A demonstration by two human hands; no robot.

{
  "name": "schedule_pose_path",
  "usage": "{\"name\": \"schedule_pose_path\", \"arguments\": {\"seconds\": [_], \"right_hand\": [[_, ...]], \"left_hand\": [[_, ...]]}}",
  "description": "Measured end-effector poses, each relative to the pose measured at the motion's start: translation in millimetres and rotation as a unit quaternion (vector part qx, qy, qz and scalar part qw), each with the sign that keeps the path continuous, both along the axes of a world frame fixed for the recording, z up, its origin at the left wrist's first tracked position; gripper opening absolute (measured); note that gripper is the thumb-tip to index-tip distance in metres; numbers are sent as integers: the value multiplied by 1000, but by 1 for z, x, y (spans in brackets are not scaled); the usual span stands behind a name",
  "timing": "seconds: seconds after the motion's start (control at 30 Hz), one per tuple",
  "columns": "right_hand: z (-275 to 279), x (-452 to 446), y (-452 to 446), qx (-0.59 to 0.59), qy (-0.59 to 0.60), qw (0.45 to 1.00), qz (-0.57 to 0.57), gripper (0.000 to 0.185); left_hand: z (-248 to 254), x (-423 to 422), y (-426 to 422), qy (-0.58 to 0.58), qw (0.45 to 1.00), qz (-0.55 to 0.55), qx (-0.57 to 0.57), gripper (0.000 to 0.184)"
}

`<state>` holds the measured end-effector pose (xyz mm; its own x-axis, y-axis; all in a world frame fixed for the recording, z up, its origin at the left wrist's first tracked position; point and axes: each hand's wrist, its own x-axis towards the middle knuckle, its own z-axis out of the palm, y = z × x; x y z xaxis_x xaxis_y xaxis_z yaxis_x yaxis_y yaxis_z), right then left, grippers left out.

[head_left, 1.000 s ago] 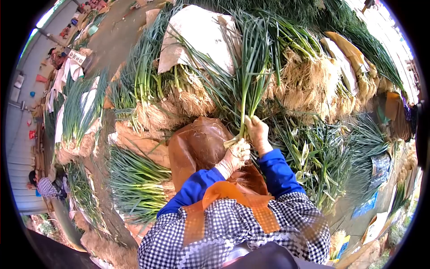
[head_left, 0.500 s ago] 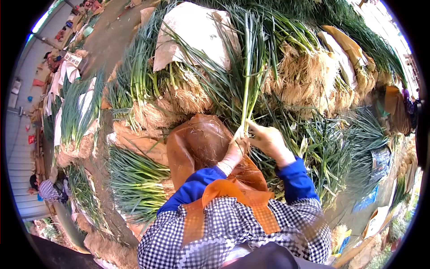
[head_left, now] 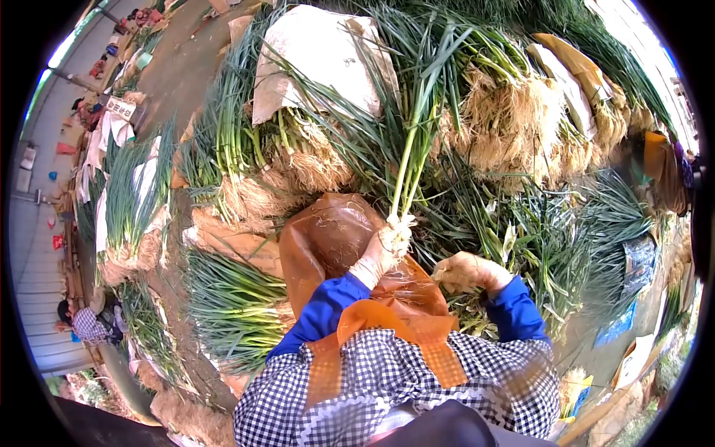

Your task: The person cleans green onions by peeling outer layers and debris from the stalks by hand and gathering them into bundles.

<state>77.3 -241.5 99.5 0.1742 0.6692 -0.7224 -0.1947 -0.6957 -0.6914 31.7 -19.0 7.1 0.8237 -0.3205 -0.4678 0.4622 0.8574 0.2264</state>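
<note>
My left hand (head_left: 386, 249) is closed around the lower stalks of a few green onions (head_left: 406, 167), above the brown apron over my lap (head_left: 339, 227). Their long leaves point away from me, and pale roots show at the fist. To the right, my right hand (head_left: 468, 273) is apart from these stalks, its fingers curled inward. Whatever may be in those fingers is hidden. Beside and beyond that hand lies a heap of loose green leaves (head_left: 532, 242).
Bundled green onions with tan roots (head_left: 514, 123) line the far side, some under a white sack (head_left: 320, 63). More green onions (head_left: 231, 305) lie at my left. Farther left, a person in a checked top (head_left: 89, 325) is near another bundle (head_left: 134, 197).
My right hand has come off the stalks and moved right and toward me. My left hand still grips the green onions, which have shifted slightly, their leaves now spreading more to the right.
</note>
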Motion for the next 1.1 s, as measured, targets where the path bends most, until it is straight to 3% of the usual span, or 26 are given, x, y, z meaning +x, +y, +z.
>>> {"name": "schedule_pose_path", "arguments": {"seconds": [0.03,0.07,0.13,0.2,0.23,0.27,0.3,0.33,0.37,0.4,0.47,0.53,0.6,0.63,0.73,0.77,0.8,0.83,0.87,0.97,1.0,1.03,1.07,1.1], "right_hand": [[-10,10,0,-119,-200,966,114,21],[-25,23,0,-232,-387,865,219,28],[-50,49,3,-94,-443,886,-97,44],[-68,66,39,103,-549,802,-211,45],[-83,66,59,218,-333,872,-287,44],[-92,68,74,318,-95,880,-341,43],[-85,63,78,282,18,890,-359,36],[-96,58,88,314,-28,878,-360,26],[-105,51,82,242,-220,898,-293,24],[-88,36,76,159,-398,878,-212,24],[-68,12,50,95,-519,848,50,30],[-89,-16,0,50,-434,876,203,35],[-113,-31,-49,-122,-323,845,408,39],[-142,-29,-82,-107,-334,839,416,39],[-93,22,-49,-4,-350,925,147,43],[-39,30,-11,-60,-352,934,-23,38],[-43,38,8,44,-399,898,-178,36],[-12,46,34,62,-210,923,-316,36],[-12,55,53,106,-118,924,-349,36],[-45,53,101,170,-171,903,-355,27],[-60,49,108,175,-191,896,-360,26],[-59,43,108,142,-405,857,-284,28],[-54,35,104,98,-596,773,-193,34],[-40,26,95,175,-609,759,-149,43]], "left_hand": [[8,0,1,-10,999,-27,-32,33],[14,2,2,-22,996,-52,-64,34],[11,5,9,-34,994,-69,-82,33],[12,2,9,-19,986,-75,-146,33],[22,2,7,-4,989,-74,-128,31],[20,4,6,-4,980,-86,-179,27],[19,5,6,5,975,-87,-203,26],[22,6,7,14,970,-87,-226,24],[24,7,13,21,975,-77,-205,24],[30,4,19,31,980,-64,-186,24],[35,7,28,22,973,-35,-225,27],[30,14,38,-16,976,-23,-216,30],[30,17,45,-38,978,-22,-202,34],[29,18,44,-38,980,-38,-190,34],[28,17,35,-32,981,-58,-180,39],[21,17,33,-41,983,-51,-171,38],[17,16,30,-52,984,-43,-162,37],[19,17,26,-78,988,-43,-129,33],[31,16,21,-87,991,-49,-89,29],[24,12,6,-10,998,-28,48,26],[-11,10,12,-2,998,-7,-56,24],[-47,7,18,11,987,9,-158,22],[-25,5,12,-34,997,9,-71,21],[-8,3,9,17,1000,19,2,22]]}}
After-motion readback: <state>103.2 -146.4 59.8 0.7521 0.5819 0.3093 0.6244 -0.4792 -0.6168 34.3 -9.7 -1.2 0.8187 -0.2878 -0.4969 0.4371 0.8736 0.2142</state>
